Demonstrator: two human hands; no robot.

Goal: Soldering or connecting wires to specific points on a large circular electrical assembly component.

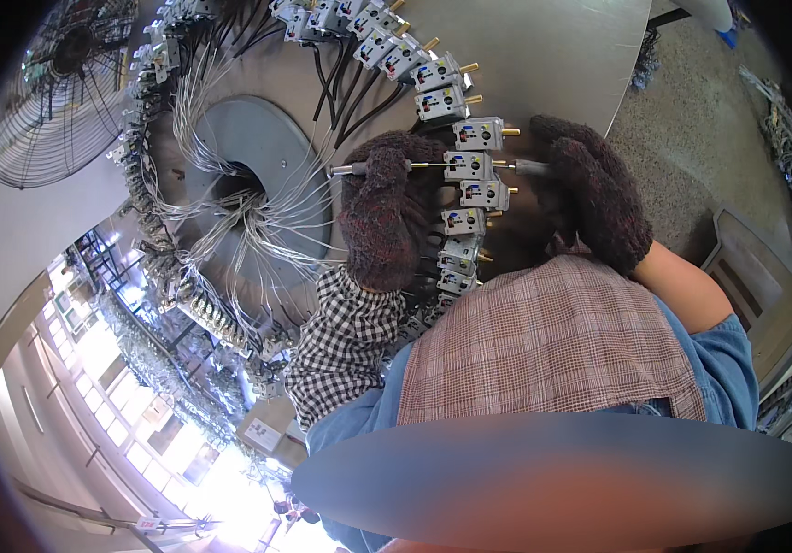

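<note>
At wheel rim (230, 129): left hand (387, 212) clenched on slim metal tool (352, 170), right hand (598, 189) gripping second tool (530, 167), both at plug fixture (468, 166). Likely light, stiff, brass pins bendable; best held by housing.

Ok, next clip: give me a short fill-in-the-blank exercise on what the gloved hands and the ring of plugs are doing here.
1. Both hands wear dark, fuzzy ____.
2. The left hand holds a thin metal ____ lying across a grey plug.
3. The plugs sit in a ring around a round grey ____, their wires running to its middle.
4. The right hand rests just ____ of the plug row.

Missing words: gloves; rod; table; right
</note>
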